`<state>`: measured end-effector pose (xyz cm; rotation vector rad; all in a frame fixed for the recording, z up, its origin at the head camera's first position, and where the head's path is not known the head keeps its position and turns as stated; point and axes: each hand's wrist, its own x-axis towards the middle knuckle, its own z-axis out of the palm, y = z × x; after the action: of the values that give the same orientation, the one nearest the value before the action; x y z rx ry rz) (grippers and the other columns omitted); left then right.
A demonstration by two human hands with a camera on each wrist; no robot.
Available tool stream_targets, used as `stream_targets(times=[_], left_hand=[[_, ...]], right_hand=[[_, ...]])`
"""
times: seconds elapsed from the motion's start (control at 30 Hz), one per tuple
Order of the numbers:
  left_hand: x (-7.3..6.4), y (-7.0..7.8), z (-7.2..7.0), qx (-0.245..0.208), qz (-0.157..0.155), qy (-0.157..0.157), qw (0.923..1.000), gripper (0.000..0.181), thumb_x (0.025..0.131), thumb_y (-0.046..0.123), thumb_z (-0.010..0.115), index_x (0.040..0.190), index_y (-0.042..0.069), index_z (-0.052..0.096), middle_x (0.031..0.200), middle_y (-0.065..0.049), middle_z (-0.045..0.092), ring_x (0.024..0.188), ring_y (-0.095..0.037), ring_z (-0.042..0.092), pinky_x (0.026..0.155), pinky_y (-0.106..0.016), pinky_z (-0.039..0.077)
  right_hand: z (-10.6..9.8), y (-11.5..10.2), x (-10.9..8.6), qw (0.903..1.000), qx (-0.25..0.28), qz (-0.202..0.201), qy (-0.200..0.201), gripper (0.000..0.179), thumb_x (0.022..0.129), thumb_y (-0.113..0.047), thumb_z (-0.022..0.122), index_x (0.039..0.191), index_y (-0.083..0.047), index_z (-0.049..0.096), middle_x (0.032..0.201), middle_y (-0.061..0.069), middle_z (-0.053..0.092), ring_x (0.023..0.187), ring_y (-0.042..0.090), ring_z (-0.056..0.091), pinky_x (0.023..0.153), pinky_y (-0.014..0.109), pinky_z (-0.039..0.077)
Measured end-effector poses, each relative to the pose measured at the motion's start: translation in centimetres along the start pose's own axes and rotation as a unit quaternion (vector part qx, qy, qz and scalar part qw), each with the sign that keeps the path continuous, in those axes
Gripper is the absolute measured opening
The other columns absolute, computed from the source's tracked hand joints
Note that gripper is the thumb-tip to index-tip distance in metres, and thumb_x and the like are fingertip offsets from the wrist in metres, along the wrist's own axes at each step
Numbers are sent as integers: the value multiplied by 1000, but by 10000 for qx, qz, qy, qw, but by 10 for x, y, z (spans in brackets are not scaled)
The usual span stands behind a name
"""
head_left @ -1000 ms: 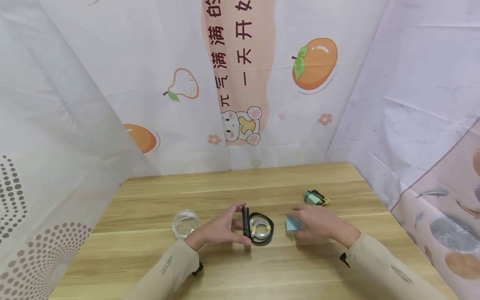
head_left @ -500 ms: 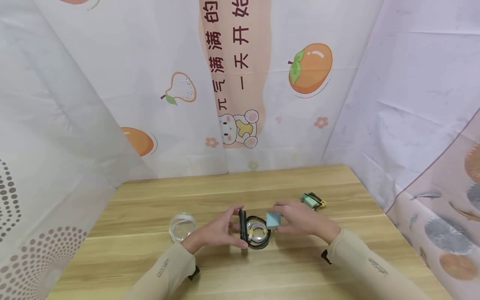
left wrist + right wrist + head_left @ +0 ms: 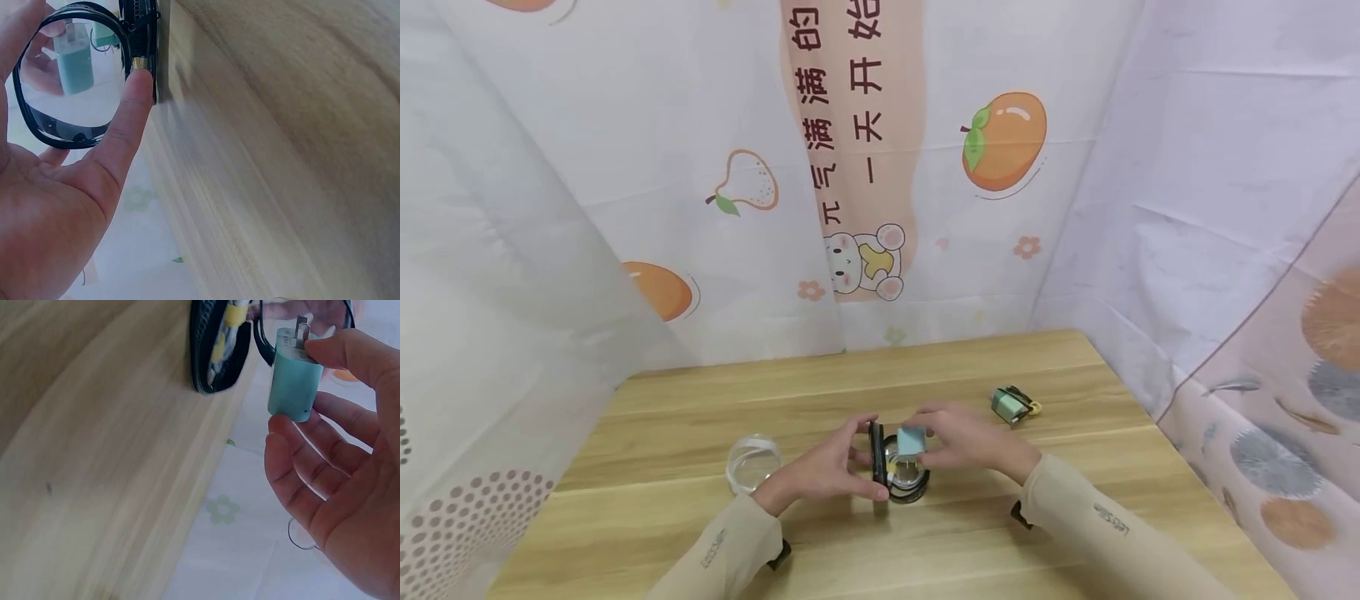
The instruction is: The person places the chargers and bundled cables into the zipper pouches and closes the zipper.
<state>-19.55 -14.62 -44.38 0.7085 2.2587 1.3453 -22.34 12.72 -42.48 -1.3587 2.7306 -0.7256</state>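
Nearest, two beige sleeves with dark lettering, the left sleeve and the right sleeve, reach in from either side of a small round black-rimmed zip case lying opened out on the wood-grain table. The left hand is at the left of the case, thumb at the near edge and fingers towards the far edge of its round clear-windowed lid, gripping it upright. Inside the base is a coiled pale cable with yellow ties. The right hand, just right of the case, pinches a light blue block-shaped charger between thumb and fingertips, thumb at the end with the metal prongs; the charger is held above the base, prongs towards the person.

Well to the left of the case lies a round transparent container with a whitish band. Beyond the case to the right sits a pale green block-shaped adapter wrapped in a black and yellow cord. Farthest, behind the case and table, hangs a white cloth printed with orange fruit, flowers and dark red characters.
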Motion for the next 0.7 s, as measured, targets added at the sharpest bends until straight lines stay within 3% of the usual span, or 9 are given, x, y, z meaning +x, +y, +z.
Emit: stream_targets(times=[0.3,0.53,0.7], left_hand=[[-1,0,0,-198,82,-62,9998,107,82,27,88,160,13,15,153,-14,33,116,-21,63,96,-43,53],[-2,1,0,-72,68,-62,9999,108,81,25,89,160,14,16,154,-16,33,114,-20,63,94,-42,54],[-1,-2,-1,-50,-14,-55,10000,109,81,28,89,160,15,14,154,-14,32,114,-18,63,94,-40,53]], right_hand=[[15,-1,9,9990,243,-239,-294,49,86,-18,78,131,-4,66,111,4,66,88,15,63,72,20,52],[24,0,9,9981,99,9,-613,42,86,-22,81,124,-6,71,113,2,68,93,10,63,78,22,52],[27,4,9,9984,101,40,-553,42,85,-24,83,122,-8,72,108,-1,69,92,8,62,79,24,53]])
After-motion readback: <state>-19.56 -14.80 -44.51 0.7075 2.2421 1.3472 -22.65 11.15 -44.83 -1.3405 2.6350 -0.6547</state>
